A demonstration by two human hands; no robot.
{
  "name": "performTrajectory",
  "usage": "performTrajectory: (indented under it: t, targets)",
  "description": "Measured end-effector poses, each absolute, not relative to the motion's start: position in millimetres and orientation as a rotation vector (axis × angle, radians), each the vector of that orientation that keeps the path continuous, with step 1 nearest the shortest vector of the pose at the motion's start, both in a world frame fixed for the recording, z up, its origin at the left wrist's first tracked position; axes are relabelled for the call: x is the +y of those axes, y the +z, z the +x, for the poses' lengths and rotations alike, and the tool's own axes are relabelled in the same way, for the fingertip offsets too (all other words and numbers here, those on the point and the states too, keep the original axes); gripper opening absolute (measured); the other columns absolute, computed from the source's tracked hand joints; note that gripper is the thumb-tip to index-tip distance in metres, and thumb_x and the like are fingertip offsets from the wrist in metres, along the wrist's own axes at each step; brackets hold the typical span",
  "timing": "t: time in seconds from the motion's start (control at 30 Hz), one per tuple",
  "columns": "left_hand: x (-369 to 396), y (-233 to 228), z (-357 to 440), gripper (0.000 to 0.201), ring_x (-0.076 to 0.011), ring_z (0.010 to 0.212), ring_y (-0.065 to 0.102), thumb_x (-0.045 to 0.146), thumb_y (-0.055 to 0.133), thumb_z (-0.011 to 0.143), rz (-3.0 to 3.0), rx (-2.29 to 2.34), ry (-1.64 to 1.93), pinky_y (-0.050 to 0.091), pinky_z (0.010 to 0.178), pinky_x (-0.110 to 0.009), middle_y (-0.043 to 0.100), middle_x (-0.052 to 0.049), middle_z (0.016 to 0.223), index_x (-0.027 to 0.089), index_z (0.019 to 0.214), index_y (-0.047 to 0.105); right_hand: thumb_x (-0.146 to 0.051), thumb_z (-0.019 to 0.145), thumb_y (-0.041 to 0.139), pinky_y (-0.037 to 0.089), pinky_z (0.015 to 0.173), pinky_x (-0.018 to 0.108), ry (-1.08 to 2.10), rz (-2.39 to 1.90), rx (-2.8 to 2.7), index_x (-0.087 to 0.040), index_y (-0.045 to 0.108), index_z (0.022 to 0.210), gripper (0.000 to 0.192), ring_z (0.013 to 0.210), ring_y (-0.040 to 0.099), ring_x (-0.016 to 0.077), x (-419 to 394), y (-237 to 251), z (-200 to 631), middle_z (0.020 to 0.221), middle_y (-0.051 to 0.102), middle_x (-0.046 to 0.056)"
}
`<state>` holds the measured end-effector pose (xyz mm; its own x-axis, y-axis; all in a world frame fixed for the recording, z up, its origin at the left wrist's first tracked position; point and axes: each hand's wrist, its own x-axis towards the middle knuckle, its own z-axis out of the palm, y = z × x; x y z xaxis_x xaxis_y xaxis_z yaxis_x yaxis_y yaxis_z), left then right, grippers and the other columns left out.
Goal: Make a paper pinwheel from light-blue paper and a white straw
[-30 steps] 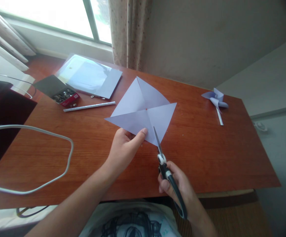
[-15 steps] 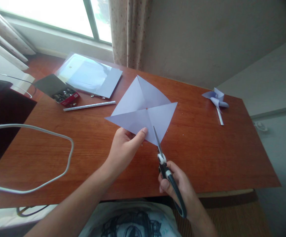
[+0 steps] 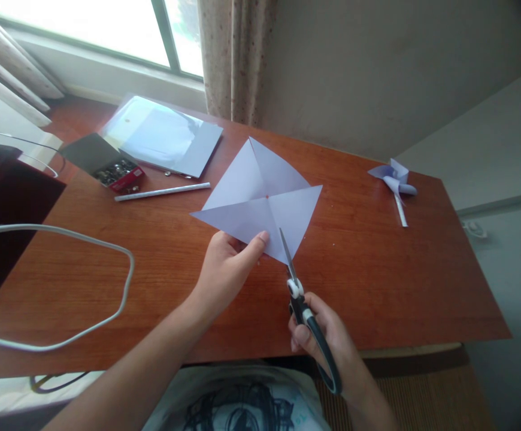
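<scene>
My left hand (image 3: 229,263) pinches the near edge of a pale square sheet of paper (image 3: 233,179), thumb on top and fingers underneath. Slits run in from several corners toward a small reddish dot at the paper's middle. A pair of scissors (image 3: 308,311) with black and white handles is in my right hand (image 3: 323,335), fingers wrapped round the grips. One blade lies over the paper near its closest corner, pointing toward the dot; the other blade is mostly hidden below the sheet.
Beyond the paper lie a white paper stick (image 3: 164,191), an opened red box (image 3: 126,175) of small metal pieces and a shiny clear folder (image 3: 166,134). A paper pinwheel (image 3: 395,179) rests at the table's right. A white cable (image 3: 128,281) loops across the left of the wooden table (image 3: 399,287).
Almost nothing differs. Both hands, the paper and the scissors hold the same places, with only a very slight shift of the whole view.
</scene>
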<state>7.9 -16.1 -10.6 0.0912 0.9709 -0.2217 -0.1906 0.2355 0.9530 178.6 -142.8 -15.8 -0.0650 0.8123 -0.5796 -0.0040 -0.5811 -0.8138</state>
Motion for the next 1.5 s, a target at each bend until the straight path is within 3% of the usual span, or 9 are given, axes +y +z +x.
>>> performTrajectory:
  t: [1.5]
  targets:
    - [-16.3,-15.5,7.1,0.02,-0.0109,0.056,0.057,0.026,0.074,0.084,0.935,1.052,1.112,0.045,0.054,-0.02,0.067,0.001,0.061,0.015,0.068,0.067,-0.066,0.078,0.076,0.039,0.053,0.021,1.702,-1.622,-0.86,-0.021,0.051,0.089,0.053,0.056,0.05,0.0087,-145.4,-23.4,180.0,0.069,0.052,-0.006]
